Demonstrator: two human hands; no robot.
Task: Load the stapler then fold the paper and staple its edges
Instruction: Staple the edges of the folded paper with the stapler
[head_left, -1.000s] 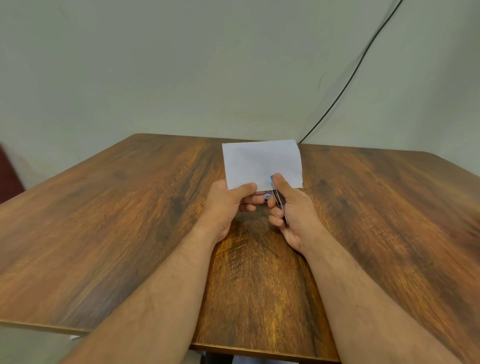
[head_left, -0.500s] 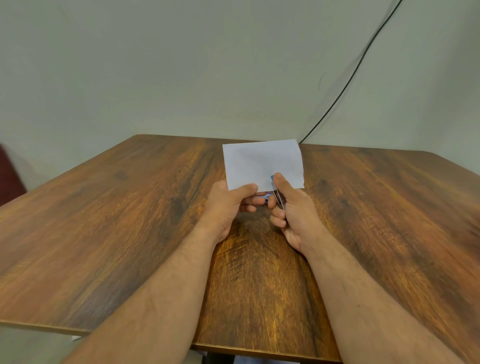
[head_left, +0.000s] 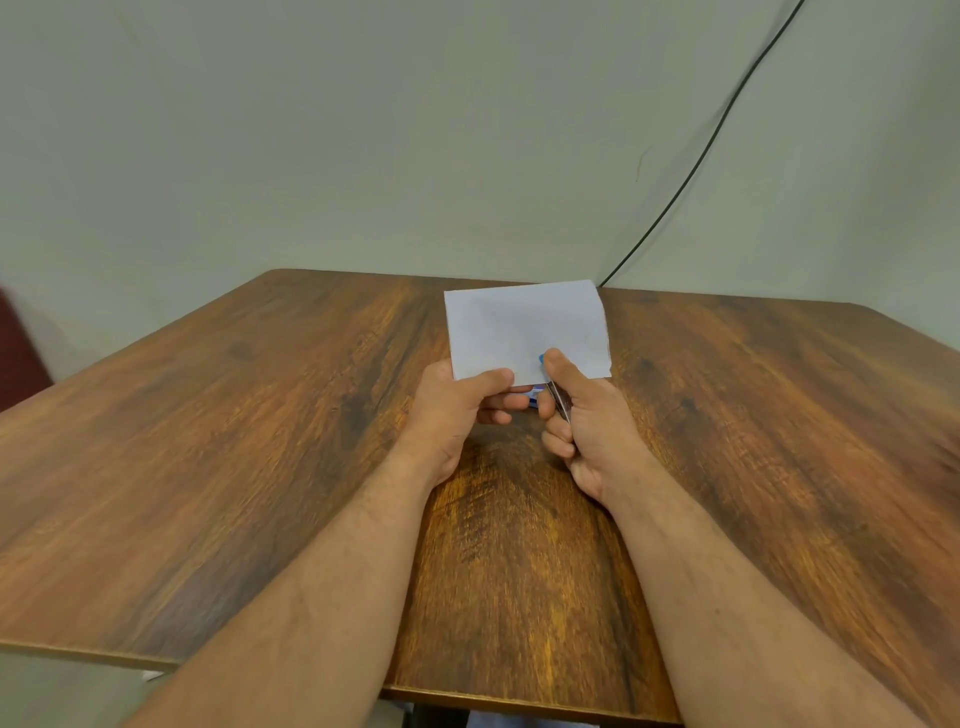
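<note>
While both hands meet above the middle of a wooden table (head_left: 260, 467), the left hand (head_left: 452, 410) pinches the near left corner of a folded white paper (head_left: 519, 327), thumb pressed flat on top and fingers curled underneath. The right hand (head_left: 587, 421) is closed around a small stapler (head_left: 558, 397), of which only a blue tip beside the thumb and a thin metal strip between thumb and fingers show; the rest is hidden inside the grip. The thumb lies along the top of the stapler, its tip resting on the paper's near edge right of centre, where the stapler's mouth meets the sheet. Whether the stapler is squeezed fully down cannot be told from this angle. A scrap of blue and white shows just under the paper's edge between the two hands; what it is cannot be made out.

The paper is held slightly tilted, its far edge raised toward the back of the table, with the right side edge a little ragged. No container of any kind appears on the tabletop. Both bare forearms reach in from the near edge of the table. A thin black cable (head_left: 701, 161) runs down the pale wall (head_left: 363, 130) and disappears behind the table's far edge, just beyond the paper's far right corner.

Compared with half a second ago, hands, paper and stapler sit in nearly the same places, the grip unchanged.
</note>
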